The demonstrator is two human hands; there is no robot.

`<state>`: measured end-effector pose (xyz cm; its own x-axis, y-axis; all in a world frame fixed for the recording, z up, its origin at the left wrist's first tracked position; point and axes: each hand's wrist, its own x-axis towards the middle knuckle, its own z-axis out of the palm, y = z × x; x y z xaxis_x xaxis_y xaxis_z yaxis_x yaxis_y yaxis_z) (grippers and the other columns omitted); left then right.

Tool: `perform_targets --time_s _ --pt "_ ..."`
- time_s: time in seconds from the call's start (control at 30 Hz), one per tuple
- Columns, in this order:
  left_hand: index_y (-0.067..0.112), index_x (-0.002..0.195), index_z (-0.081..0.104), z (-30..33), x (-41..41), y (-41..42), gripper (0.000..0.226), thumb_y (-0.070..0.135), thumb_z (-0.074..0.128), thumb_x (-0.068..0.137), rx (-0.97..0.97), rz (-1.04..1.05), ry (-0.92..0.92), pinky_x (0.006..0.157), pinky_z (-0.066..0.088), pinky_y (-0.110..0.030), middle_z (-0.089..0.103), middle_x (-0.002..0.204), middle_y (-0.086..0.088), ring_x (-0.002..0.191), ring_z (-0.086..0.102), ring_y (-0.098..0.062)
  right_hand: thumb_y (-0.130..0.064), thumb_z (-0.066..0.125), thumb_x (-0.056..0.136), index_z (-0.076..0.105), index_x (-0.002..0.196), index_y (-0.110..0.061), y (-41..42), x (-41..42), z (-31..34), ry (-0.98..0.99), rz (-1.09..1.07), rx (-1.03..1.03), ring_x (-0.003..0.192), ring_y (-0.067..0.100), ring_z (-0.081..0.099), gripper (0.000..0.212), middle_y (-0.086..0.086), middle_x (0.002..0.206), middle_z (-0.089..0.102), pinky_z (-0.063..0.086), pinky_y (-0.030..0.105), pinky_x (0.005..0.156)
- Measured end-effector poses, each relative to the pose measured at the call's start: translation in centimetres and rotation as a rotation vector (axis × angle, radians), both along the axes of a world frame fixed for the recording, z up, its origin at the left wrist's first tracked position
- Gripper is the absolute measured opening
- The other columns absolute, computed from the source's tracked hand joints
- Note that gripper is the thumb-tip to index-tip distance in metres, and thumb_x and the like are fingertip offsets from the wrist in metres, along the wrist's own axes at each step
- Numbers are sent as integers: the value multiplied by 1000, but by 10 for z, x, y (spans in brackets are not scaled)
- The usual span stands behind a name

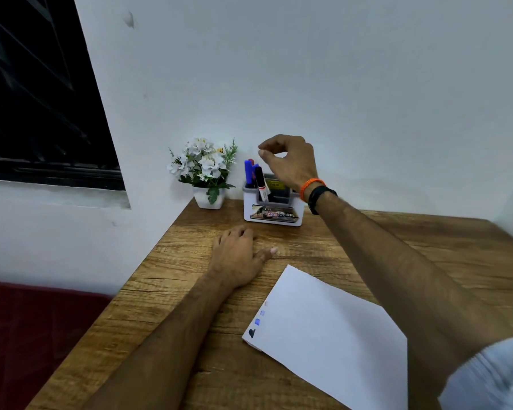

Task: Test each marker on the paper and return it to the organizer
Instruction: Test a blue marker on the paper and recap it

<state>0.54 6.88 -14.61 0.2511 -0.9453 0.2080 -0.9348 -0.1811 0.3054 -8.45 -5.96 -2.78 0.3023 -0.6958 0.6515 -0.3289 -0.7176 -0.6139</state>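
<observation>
The markers [256,179] are stood upright in the white organizer [273,213] at the back of the wooden worktop [353,247]. The right hand [288,161] is held above them, fingers curled and empty. The left hand [237,255] is laid flat on the worktop, beside the paper [332,332], on which colour swatches are seen.

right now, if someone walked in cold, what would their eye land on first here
Probably the right hand, raised over the white organizer at the back of the wooden desk, fingers curled and holding nothing, just above the markers standing in it. Next, the white paper near the front, with small blue and black test marks along its left edge, and the left hand resting on the desk.
</observation>
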Motion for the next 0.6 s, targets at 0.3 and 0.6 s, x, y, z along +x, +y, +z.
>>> perform_targets --time_s 0.3,0.6 --pt "17 129 53 4 -9 -8 55 56 43 93 -71 -76 36 108 33 -45 51 136 -3 128 42 -21 -14 67 84 74 93 -16 -14 -62 -24 -7 -200 47 84 10 68 12 -3 87 74 46 11 72" --pt "21 129 54 -5 -14 -10 45 49 45 95 -98 -123 31 106 33 -40 53 135 2 126 43 -18 -27 72 85 67 108 -18 -31 -82 -47 23 -290 187 88 11 62 25 -6 90 71 45 24 76"
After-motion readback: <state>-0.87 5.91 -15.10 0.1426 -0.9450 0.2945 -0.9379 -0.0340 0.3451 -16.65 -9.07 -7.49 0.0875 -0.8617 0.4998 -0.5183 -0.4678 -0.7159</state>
